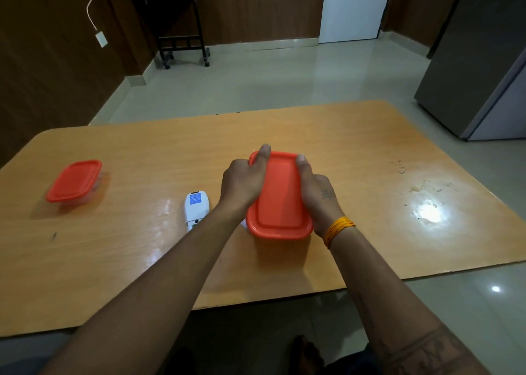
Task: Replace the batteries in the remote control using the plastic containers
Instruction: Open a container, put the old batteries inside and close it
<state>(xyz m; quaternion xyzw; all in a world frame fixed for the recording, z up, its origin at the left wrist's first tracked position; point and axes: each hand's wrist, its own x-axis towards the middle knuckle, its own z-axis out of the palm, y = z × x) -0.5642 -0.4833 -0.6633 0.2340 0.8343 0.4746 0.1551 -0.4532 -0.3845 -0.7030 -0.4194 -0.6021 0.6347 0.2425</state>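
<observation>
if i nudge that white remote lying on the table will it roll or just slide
The remote looks flat-bodied and lies flat, so it should slide, not roll. The table is glossy with glare, so it may skid easily. It seems small and plastic, probably light.

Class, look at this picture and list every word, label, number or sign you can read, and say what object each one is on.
No text here can be read.
Blue label on the back of the white remote control: it carries lines of print, too small and blurred to read.
Orange lid of the container between the two hands: no lettering visible.
Orange lid of the second container at the left of the table: no lettering visible.
</observation>
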